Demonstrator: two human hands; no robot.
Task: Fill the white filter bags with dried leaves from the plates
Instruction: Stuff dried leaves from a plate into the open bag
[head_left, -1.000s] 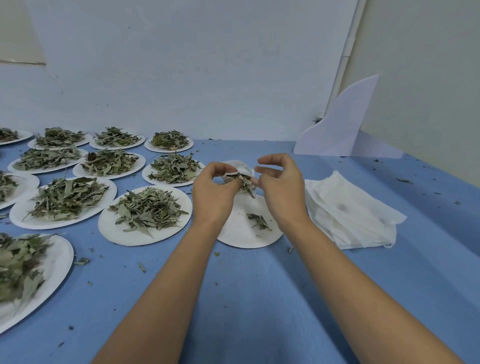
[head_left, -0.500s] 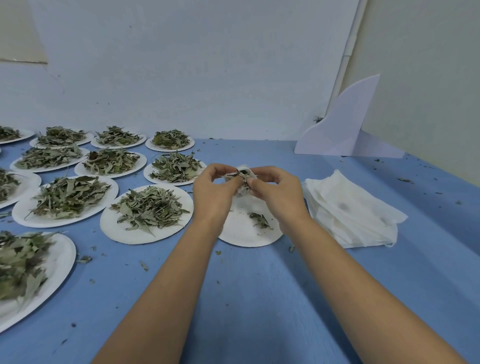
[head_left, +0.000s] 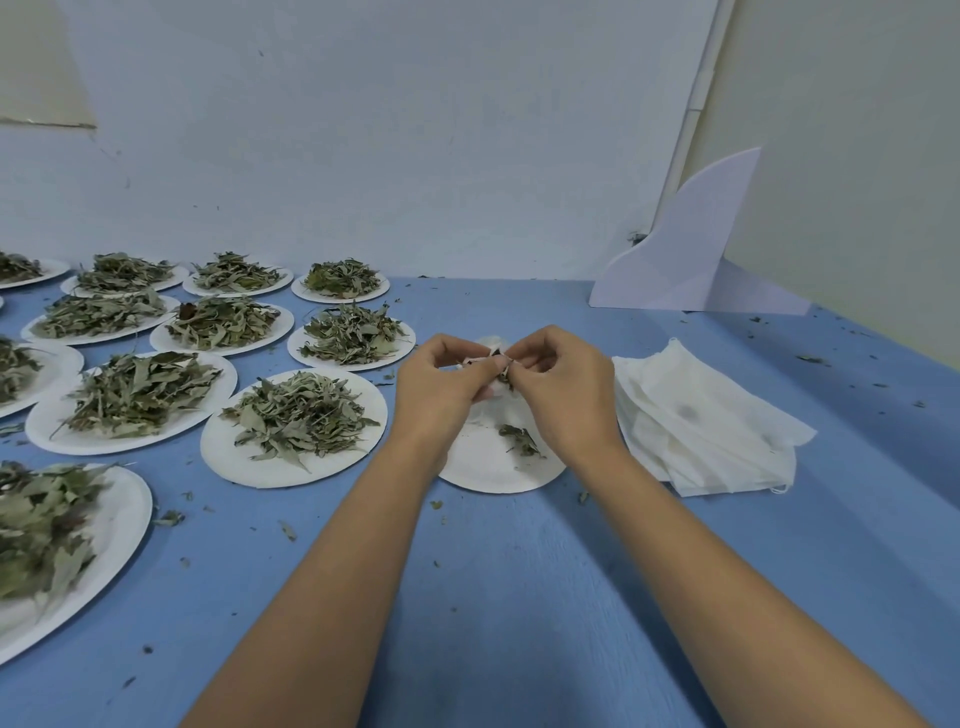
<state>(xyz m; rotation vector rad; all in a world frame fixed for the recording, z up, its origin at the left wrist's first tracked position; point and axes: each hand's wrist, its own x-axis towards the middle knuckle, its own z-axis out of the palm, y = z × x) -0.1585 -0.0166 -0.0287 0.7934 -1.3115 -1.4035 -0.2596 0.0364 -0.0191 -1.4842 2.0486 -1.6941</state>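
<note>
Both hands meet above a nearly bare white plate (head_left: 483, 467) at the table's centre. My left hand (head_left: 441, 384) and my right hand (head_left: 561, 389) pinch the mouth of a small white filter bag (head_left: 491, 347) between their fingertips. Dried leaves poke out of the bag between my thumbs. Most of the bag is hidden behind my fingers. A small clump of dried leaves (head_left: 521, 440) lies on the plate under my right hand. A stack of flat white filter bags (head_left: 711, 426) lies just right of my right wrist.
Several white plates heaped with dried leaves (head_left: 296, 415) fill the left half of the blue table (head_left: 493, 597). Leaf crumbs are scattered on the cloth. A white curved board (head_left: 685, 249) stands in the back right corner against the wall.
My hands have drawn closer together and lower over the plate. The leaves that hung out of the bag are now pushed further into it and the mouth is pinched tighter.
</note>
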